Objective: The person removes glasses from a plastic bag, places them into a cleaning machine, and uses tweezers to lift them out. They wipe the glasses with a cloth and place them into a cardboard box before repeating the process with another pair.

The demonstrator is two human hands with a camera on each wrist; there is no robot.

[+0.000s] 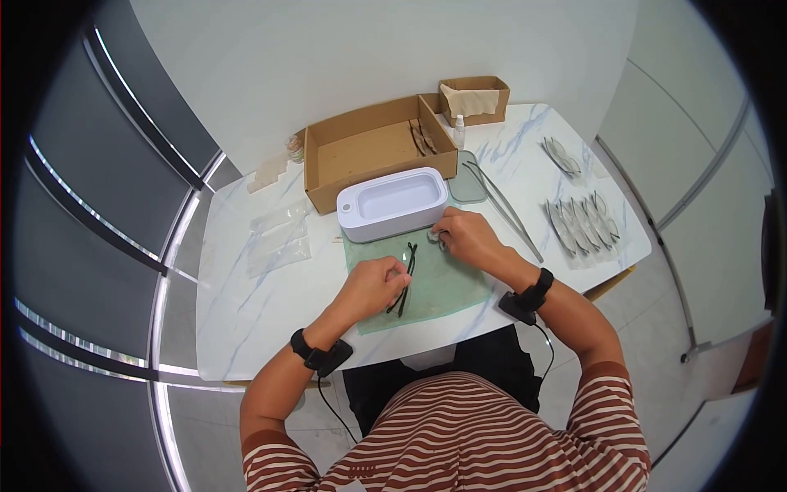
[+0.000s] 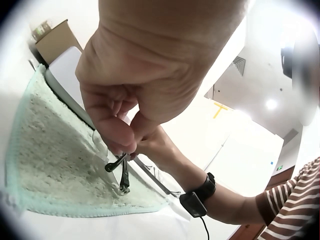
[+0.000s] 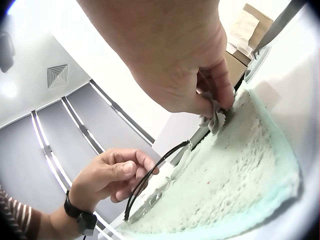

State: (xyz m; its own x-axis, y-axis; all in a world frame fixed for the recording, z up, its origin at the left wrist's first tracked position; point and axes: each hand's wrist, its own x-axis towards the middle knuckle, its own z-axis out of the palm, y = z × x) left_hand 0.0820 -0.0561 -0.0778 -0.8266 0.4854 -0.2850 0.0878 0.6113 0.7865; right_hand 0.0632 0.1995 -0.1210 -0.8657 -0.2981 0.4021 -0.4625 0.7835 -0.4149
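Note:
My left hand (image 1: 375, 289) pinches a pair of eyeglasses (image 1: 410, 261) with thin dark temples, over the pale green towel (image 1: 459, 293). In the left wrist view the curved tips of the temples (image 2: 124, 179) stick out below the fingertips; the lenses are mostly hidden. My right hand (image 1: 469, 238) bunches a small grey cloth (image 3: 216, 120) between thumb and fingers, low over the towel's far edge. Just behind both hands stands a white cleaning machine (image 1: 351, 223) with an oblong basin and a round button.
An open cardboard box (image 1: 352, 156) with some glasses inside stands behind the machine. Long tweezers (image 1: 510, 211) and a grey lid (image 1: 467, 187) lie to its right. Several bagged glasses (image 1: 584, 225) are at the right, clear plastic bags (image 1: 279, 238) at the left. A small bottle (image 1: 459, 133) stands behind.

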